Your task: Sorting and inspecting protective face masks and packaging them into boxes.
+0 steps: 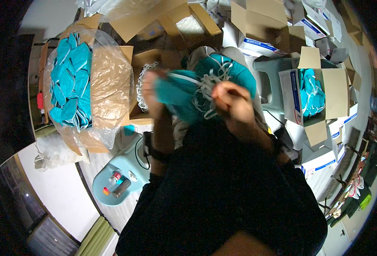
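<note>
My left hand, smeared by motion, is closed on the near end of a teal face mask with a white edge strip. My right hand is closed in a pinch beside a tangle of white straps; a strap seems to be between thumb and finger, though blur hides the exact grip. Across my lap lie more teal masks, their straps bunched toward the middle. Behind my left hand, a bundle of white straps hangs over the edge of a cardboard box.
To the left, a plastic-lined carton holds many teal masks. An open box at right contains more, beside a grey-green stool. A light blue stool carrying a bottle stands lower left. Open cartons crowd the far side.
</note>
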Available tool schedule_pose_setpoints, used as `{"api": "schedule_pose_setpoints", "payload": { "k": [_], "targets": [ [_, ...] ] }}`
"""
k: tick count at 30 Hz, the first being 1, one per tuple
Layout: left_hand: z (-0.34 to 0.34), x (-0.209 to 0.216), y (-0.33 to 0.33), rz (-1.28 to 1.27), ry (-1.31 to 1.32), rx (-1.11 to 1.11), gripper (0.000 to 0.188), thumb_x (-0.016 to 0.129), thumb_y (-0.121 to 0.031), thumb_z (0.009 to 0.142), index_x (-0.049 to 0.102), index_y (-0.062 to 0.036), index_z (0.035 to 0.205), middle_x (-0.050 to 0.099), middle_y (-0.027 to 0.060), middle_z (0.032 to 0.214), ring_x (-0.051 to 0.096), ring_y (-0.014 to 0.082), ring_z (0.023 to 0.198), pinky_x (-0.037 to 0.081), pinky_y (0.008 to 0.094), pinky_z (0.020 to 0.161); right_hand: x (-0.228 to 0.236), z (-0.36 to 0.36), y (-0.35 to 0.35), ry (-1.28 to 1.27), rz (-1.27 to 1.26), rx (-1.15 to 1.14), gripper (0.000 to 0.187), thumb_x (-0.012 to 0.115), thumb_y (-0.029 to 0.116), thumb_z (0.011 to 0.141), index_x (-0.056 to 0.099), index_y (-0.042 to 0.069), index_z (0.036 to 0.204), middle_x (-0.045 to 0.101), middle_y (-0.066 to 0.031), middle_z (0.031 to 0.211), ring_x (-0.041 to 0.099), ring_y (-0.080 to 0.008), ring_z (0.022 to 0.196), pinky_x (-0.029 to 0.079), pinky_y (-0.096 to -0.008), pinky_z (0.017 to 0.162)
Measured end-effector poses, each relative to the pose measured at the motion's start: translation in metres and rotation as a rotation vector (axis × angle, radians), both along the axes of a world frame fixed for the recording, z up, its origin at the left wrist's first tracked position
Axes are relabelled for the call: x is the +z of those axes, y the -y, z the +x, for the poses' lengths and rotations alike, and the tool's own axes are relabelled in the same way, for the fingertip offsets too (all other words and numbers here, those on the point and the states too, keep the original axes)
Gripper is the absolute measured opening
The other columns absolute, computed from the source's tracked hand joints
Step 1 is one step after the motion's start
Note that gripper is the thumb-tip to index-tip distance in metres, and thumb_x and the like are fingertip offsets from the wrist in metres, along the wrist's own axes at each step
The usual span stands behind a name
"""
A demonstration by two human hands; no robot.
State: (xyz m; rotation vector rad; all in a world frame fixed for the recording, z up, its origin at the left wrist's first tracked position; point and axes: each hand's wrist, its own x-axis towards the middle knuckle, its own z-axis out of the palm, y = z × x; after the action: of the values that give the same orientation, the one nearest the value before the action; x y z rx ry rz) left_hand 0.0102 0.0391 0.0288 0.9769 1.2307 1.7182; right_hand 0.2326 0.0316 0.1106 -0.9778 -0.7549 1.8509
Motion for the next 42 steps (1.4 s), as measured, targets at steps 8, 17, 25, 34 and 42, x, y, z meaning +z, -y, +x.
{"api": "schedule_pose_setpoints", "payload": {
  "k": [8,17,25,34,42],
  "targets": [
    [-0.010,0.045,-0.013,-0.020,0.413,-0.352,0.030,0.041,-0.026,0.099,0.048,-0.0069,0.077,0.046,0.0044,0.074,0.042,0.0142,0.072,0.035,0.0276,0.068,0.011,-0.010,-0.015,0.461,0.586,0.077,0.025,0.071,0.005,0.081,0.063,0.006,0.104,0.048,0.0042,0.076,0.044,-0.0032,0.068,0.035,-0.0188,0.059],
    [0.030,0.037,-0.001,-0.074,0.625,-0.499,0.042,0.036,-0.034,0.101,0.047,-0.0083,0.069,0.044,0.0020,0.066,0.042,0.0125,0.064,0.033,0.0254,0.060,-0.026,-0.016,-0.019,0.404,0.729,0.109,0.006,0.057,0.004,0.088,0.054,0.002,0.082,0.058,-0.0061,0.086,0.053,-0.0120,0.077,0.042,-0.0264,0.073],
    [0.033,0.037,-0.004,-0.396,0.413,0.025,0.039,0.045,-0.038,0.097,0.054,-0.0115,0.070,0.048,-0.0012,0.059,0.044,0.0118,0.051,0.036,0.0264,0.049,-0.012,-0.008,0.013,0.234,0.315,0.216,0.016,0.051,0.013,0.094,0.050,0.005,0.081,0.050,-0.0002,0.069,0.046,-0.0077,0.063,0.041,-0.0247,0.060],
    [-0.046,0.055,0.005,-0.507,0.141,-0.039,0.036,0.053,-0.036,0.093,0.060,-0.0062,0.074,0.057,0.0035,0.067,0.054,0.0125,0.063,0.042,0.0237,0.058,-0.012,0.034,0.055,0.743,0.854,0.743,0.032,0.061,0.019,0.088,0.054,0.010,0.119,0.050,-0.0129,0.127,0.059,-0.0279,0.104,0.050,-0.0400,0.084],
    [0.008,0.033,0.016,-0.440,-0.375,-0.349,0.013,0.071,-0.016,0.080,0.066,-0.0032,0.080,0.066,0.0060,0.076,0.060,0.0138,0.068,0.047,0.0278,0.064,-0.017,0.090,0.034,1.267,0.723,0.811,0.038,0.063,0.035,0.086,0.057,0.013,0.116,0.059,-0.0138,0.116,0.062,-0.0278,0.098,0.052,-0.0404,0.076]
  ]
}}
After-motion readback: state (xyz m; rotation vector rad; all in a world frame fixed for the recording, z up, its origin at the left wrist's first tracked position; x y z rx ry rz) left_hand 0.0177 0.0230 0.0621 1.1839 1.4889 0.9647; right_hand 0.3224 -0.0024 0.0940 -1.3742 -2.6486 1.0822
